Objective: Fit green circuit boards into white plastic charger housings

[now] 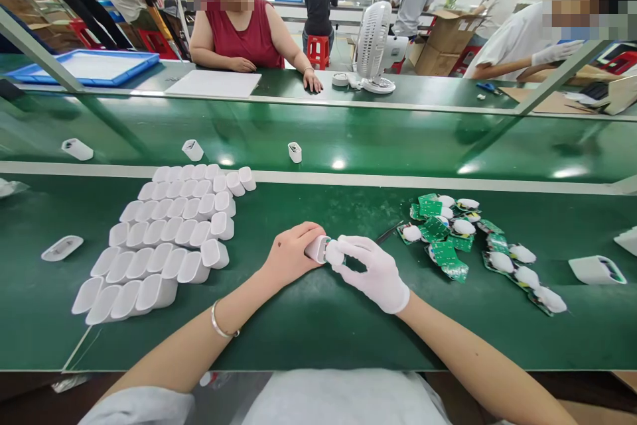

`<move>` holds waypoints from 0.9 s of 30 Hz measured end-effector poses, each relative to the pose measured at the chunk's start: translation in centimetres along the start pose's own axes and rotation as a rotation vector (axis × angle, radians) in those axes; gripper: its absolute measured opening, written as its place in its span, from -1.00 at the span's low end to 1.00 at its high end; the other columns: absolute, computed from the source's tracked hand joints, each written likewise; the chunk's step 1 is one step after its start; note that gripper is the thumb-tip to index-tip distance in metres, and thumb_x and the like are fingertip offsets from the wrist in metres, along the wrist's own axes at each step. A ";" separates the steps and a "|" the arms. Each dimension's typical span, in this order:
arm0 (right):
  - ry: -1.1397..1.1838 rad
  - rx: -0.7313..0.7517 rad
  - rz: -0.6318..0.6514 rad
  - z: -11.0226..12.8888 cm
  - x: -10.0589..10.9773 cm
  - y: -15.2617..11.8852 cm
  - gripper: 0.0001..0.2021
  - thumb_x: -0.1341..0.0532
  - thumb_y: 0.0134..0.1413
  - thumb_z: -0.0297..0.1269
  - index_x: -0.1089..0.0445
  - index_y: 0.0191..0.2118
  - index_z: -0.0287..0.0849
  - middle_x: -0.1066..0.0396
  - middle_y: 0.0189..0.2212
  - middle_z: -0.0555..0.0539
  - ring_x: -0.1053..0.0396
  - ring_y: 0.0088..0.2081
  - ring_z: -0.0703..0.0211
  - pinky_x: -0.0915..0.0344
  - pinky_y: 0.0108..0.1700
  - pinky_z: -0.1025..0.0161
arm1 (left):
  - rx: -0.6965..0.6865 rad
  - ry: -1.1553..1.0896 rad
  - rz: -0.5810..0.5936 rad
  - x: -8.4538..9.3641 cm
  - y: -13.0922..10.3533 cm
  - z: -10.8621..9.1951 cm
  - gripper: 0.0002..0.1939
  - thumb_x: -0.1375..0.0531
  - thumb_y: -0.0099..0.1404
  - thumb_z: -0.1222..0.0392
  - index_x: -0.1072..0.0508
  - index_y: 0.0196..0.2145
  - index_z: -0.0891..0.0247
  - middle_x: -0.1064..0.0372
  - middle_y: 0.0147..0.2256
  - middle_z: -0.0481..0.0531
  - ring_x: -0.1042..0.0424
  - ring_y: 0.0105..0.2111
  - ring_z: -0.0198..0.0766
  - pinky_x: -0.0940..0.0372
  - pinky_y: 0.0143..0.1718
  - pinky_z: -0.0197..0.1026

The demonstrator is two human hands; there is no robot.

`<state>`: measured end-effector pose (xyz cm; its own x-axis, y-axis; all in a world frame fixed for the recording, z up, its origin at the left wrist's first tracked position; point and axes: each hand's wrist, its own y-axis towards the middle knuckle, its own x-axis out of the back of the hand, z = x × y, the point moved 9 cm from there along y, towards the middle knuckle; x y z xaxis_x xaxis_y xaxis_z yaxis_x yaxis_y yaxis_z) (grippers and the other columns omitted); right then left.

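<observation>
Near the middle of the green table, my bare left hand point(293, 252) is wrapped round a white plastic casing point(316, 249). My right hand point(373, 272), in a white glove, pinches a round white part point(334, 253) at the casing's right end; a bit of green shows between the two. Rows of white casings point(169, 229) stand at the left. On the right lies a loose pile of green circuit boards point(435, 229) with white round parts on them. A thin dark tool point(389, 233) rests beside the pile, partly behind my right hand.
Three white casings sit on the green strip point(398, 140) beyond the pale rail point(348, 178). A white ring-shaped piece point(62, 248) lies far left, a white housing point(597, 270) far right. Across the bench are a person in red point(243, 37), a fan point(373, 47) and a blue-edged tray point(89, 80).
</observation>
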<state>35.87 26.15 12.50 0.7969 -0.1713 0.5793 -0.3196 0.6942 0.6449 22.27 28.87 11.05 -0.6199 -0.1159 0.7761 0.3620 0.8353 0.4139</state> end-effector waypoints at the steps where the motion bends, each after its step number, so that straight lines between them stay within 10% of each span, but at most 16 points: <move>1: -0.032 0.030 -0.003 0.4 0.1 0.0 -0.68 -0.22 0.02 -0.40 -0.38 -0.06 -0.03 -0.47 -0.18 -0.07 -0.47 -0.18 0.21 -0.45 -0.12 0.28 | -0.023 -0.006 -0.016 0.2 0.0 -0.2 -0.80 -0.22 0.09 0.22 -0.44 -0.26 0.21 -0.44 -0.23 -0.01 -0.42 -0.33 -0.31 -0.29 -0.31 -0.31; 27: -0.098 0.006 0.132 1.8 -1.1 0.2 -0.69 -0.15 0.12 -0.32 -0.40 0.00 -0.07 -0.43 -0.08 -0.16 -0.42 -0.07 0.07 -0.44 -0.08 0.18 | -0.093 0.068 -0.125 0.9 -0.3 -1.7 -0.80 -0.25 0.07 0.12 -0.49 -0.32 0.22 -0.43 -0.43 -0.04 -0.33 -0.51 -0.34 -0.18 -0.44 -0.26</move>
<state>34.04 25.20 12.90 0.6944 -0.1465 0.7046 -0.4216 0.7107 0.5632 22.83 27.61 12.45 -0.6168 -0.2546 0.7448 0.3495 0.7592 0.5490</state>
